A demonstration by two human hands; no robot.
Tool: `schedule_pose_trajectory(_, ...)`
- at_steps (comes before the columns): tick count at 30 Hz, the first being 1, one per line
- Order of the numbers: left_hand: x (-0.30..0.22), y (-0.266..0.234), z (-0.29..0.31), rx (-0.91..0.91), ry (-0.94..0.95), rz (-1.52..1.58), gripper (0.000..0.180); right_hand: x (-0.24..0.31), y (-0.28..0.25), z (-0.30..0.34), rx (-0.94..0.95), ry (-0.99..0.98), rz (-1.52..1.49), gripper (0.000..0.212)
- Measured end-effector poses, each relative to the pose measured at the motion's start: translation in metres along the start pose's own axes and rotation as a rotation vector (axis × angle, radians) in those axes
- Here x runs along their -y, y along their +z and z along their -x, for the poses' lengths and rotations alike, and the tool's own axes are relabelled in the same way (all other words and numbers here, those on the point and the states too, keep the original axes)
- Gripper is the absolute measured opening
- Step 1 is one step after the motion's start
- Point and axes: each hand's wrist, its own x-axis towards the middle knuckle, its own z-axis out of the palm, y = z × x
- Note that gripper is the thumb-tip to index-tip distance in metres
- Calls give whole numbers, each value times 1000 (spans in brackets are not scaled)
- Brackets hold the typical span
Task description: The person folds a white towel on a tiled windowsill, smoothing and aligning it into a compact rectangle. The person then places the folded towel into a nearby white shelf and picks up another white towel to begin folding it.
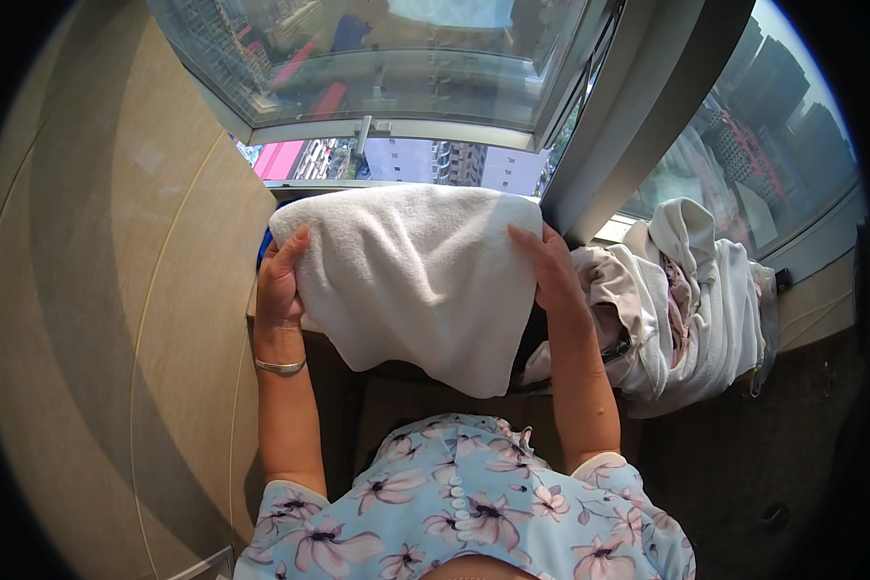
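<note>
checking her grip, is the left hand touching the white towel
Touching: the head view shows the left hand gripping the white towel's left edge, fingers pressed onto the cloth.

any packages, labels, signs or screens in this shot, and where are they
None in view: no package, label, sign or screen can be made out.
What is there is cloth: a folded white towel held between the left hand and the right hand at the window sill, and a pile of pale laundry to its right.
</note>
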Motion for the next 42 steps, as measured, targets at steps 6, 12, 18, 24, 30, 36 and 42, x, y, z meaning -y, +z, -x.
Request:
schedule_pose_trajectory(6,-18,23,1,-101,206,-77,23,19,28,-3,-149,-347,225,31)
schedule_pose_trajectory(12,-47,24,20,-115,440,-204,26,37,43,10,-154,-612,260,25)
schedule_pose_trajectory(18,-81,39,61,-223,608,-255,27,66,60,36,-79,-746,316,24)
schedule_pose_trajectory(24,-105,65,102,-343,726,-317,35,91,74,67,-11,-797,280,25)
schedule_pose_trajectory(30,-108,96,83,-451,654,-294,30,84,64,25,-53,-660,240,28)
schedule_pose_trajectory(36,-17,7,-54,-294,290,-336,28,-6,-9,-95,-117,-358,433,26)
schedule_pose_trajectory(42,102,-80,-141,-332,248,-450,30,-89,-56,-138,-300,-331,598,28)
